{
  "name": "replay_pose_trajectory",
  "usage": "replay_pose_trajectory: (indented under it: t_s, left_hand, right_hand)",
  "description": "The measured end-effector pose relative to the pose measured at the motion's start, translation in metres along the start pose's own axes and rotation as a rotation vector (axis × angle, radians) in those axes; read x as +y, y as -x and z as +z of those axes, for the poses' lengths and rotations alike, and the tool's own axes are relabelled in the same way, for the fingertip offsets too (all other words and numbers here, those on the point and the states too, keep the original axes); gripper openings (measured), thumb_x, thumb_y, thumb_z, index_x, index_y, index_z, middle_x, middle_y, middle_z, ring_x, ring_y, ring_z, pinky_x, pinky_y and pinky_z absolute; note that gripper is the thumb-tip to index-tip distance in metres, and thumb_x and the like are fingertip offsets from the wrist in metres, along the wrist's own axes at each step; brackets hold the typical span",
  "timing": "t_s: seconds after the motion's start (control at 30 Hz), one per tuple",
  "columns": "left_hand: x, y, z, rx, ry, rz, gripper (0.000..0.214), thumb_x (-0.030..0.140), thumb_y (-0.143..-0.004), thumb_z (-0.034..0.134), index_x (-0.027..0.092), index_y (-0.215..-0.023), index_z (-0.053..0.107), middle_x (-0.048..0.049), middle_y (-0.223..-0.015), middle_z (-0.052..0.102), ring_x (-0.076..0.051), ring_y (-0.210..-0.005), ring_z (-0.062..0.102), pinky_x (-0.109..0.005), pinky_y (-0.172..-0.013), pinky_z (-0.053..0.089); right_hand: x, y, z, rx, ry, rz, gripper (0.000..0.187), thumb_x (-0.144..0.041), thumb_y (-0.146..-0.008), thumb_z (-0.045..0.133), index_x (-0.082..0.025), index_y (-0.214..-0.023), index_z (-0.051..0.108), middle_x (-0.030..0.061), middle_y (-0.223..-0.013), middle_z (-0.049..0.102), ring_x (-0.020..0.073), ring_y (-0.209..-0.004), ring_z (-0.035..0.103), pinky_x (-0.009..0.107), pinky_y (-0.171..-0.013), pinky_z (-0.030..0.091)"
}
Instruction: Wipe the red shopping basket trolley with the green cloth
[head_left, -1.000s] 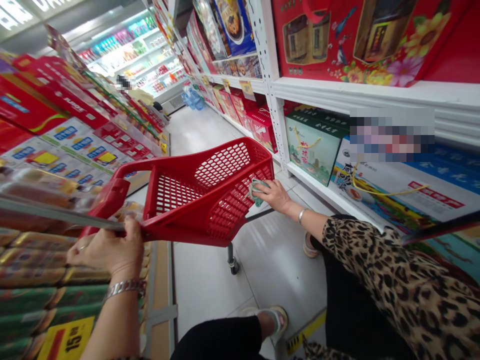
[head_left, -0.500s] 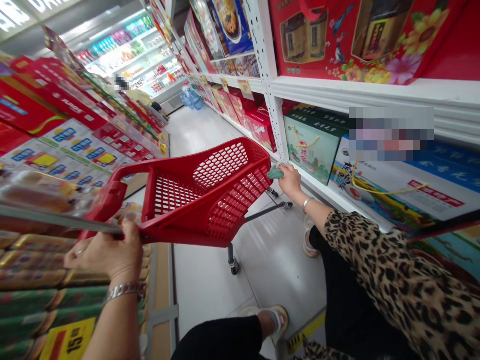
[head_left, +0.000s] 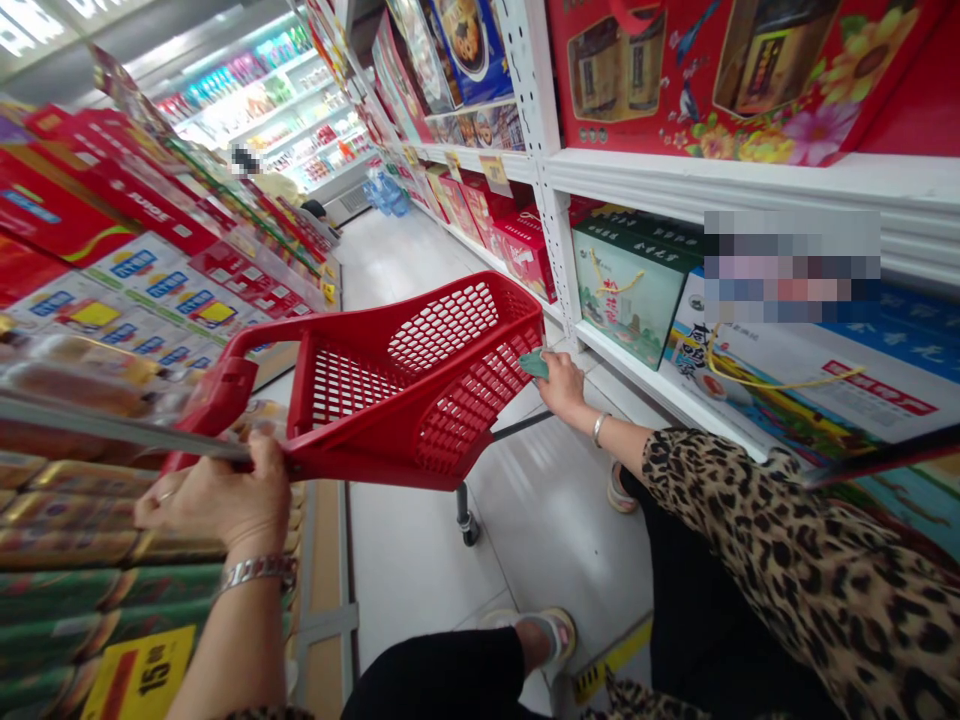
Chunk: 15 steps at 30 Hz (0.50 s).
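A red plastic shopping cart (head_left: 360, 430) with perforated sides stands tilted across my view. My left hand (head_left: 221, 495) is closed at its handle end, thumb on top; the palm side is hidden. A grey rail (head_left: 112, 425) runs right beside that hand. In my right hand (head_left: 562, 385) is a folded green cloth (head_left: 534, 363), pinched between thumb and fingers. The cloth lies against the outer side of the cart near its far end, over the perforated panel.
White shelving (head_left: 622, 170) on the right holds a red gift box (head_left: 697, 60) and a pale green box (head_left: 626, 300). Stacked cartons (head_left: 150, 300) and canned goods (head_left: 67, 600) line the left. Farther down the aisle is a person (head_left: 277, 185), near bottled water packs (head_left: 386, 195).
My right hand has moved the green cloth left and slightly down along the cart's side, away from its far corner. My left hand has stayed nearly in place.
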<state>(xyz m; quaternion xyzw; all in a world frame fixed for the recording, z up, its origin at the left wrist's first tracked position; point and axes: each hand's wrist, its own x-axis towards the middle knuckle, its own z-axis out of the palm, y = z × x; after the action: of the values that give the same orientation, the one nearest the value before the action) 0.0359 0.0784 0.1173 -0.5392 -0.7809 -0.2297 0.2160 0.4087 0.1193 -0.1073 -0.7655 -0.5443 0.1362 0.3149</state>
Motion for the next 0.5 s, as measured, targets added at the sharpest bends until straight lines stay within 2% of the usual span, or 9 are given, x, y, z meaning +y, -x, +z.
replay_pose_trajectory:
  t_s: [0.07,0.27,0.37,0.5]
  left_hand:
    - [0.003,0.001,-0.001,0.059,-0.052,-0.009,0.063,0.067,-0.085,0.037,0.016,-0.095,0.073,-0.0116,-0.069,0.053,-0.041,-0.100,0.054,-0.063,-0.098,0.031]
    - [0.009,0.002,-0.004,0.077,-0.017,-0.003,0.054,0.067,-0.083,0.041,0.021,-0.084,0.069,-0.0002,-0.062,0.027,-0.039,-0.097,0.053,-0.059,-0.100,0.032]
    - [0.010,0.002,-0.005,0.077,-0.013,-0.006,0.050,0.063,-0.082,0.044,0.020,-0.083,0.069,-0.0019,-0.061,0.031,-0.037,-0.095,0.052,-0.057,-0.098,0.032]
    - [0.009,0.003,-0.005,0.083,-0.032,-0.002,0.051,0.063,-0.083,0.042,0.020,-0.084,0.070,-0.0055,-0.062,0.042,-0.037,-0.095,0.053,-0.057,-0.098,0.032]
  right_hand:
    - [-0.005,0.007,0.006,-0.004,-0.006,-0.042,0.048,-0.014,-0.088,0.062,-0.021,-0.135,0.066,0.0182,-0.128,0.065,0.0328,-0.106,0.067,0.047,-0.092,0.053]
    - [-0.024,0.028,0.027,-0.022,-0.018,-0.170,0.047,-0.015,-0.088,0.062,-0.019,-0.134,0.065,0.0179,-0.125,0.065,0.0311,-0.109,0.064,0.043,-0.091,0.052]
    - [-0.034,0.042,0.036,-0.050,-0.016,-0.258,0.045,-0.014,-0.089,0.062,-0.019,-0.133,0.067,0.0171,-0.123,0.066,0.0298,-0.106,0.063,0.042,-0.089,0.050]
    - [-0.047,0.069,0.047,-0.115,-0.028,-0.456,0.036,-0.011,-0.091,0.063,-0.024,-0.123,0.074,0.0132,-0.122,0.069,0.0260,-0.102,0.062,0.040,-0.090,0.048]
